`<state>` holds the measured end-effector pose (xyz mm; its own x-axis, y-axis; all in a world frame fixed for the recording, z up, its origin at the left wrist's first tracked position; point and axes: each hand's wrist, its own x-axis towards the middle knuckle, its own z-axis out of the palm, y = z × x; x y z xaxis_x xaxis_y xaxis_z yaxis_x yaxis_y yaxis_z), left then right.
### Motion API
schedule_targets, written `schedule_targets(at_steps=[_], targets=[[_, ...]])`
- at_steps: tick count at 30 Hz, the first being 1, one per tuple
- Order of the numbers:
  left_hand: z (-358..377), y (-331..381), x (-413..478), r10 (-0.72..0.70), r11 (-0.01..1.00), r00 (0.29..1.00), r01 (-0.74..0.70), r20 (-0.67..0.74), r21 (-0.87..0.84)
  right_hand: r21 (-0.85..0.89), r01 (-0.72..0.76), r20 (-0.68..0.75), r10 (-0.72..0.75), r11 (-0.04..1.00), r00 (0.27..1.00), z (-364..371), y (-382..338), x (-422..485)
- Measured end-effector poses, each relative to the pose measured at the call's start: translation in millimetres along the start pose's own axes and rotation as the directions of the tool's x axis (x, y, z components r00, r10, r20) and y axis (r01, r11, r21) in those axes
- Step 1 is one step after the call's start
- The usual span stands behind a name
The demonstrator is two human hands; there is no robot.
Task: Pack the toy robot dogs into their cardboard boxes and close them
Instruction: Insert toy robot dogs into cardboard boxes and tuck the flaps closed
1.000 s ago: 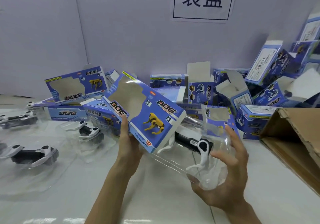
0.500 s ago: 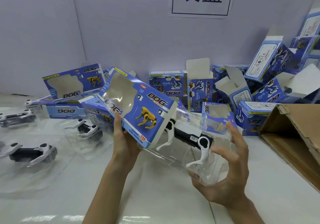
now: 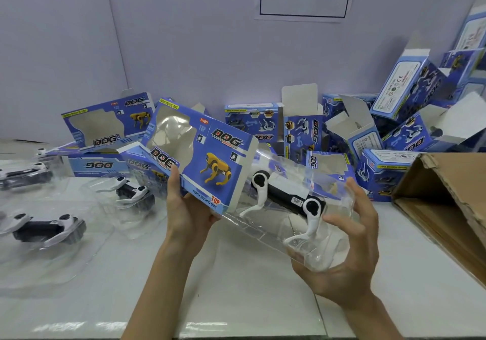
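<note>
My left hand (image 3: pixel 188 209) grips a blue "DOG" cardboard box (image 3: pixel 202 156) from below, tilted with its open end toward the right. My right hand (image 3: pixel 347 245) holds a clear plastic blister tray (image 3: pixel 297 224) with a black-and-white toy robot dog (image 3: pixel 285 195) inside it. The tray's left end sits in the box's open mouth; most of the dog is still outside the box. Both are lifted above the white table (image 3: pixel 236 281).
Several more toy dogs in clear trays lie at the left (image 3: pixel 47 227) (image 3: pixel 131 191). Blue boxes, many with open flaps, are piled along the back wall (image 3: pixel 349 134). A large brown carton (image 3: pixel 447 202) lies open at the right.
The box and tray have risen slightly and come closer to me. The dog in its tray has turned a little at the box's mouth.
</note>
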<state>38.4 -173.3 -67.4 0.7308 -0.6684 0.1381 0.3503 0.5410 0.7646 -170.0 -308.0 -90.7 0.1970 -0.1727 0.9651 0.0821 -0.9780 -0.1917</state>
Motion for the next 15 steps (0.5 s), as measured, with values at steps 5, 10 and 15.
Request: schedule_targets(at_steps=[5,10,15], targets=[[-1,3,-3,0.008,0.996,1.000,-0.007,0.011,-0.090,0.167,-0.091,0.164,0.063,0.982,0.984,-6,0,13],[0,6,-5,0.001,0.996,0.999,0.004,0.052,-0.087,0.152,-0.016,0.320,-0.034,0.988,0.947,-30,-3,59],[-8,5,-4,-0.058,0.982,0.994,0.073,0.091,-0.174,0.011,-0.418,0.597,0.329,0.909,0.732,-45,-2,107]])
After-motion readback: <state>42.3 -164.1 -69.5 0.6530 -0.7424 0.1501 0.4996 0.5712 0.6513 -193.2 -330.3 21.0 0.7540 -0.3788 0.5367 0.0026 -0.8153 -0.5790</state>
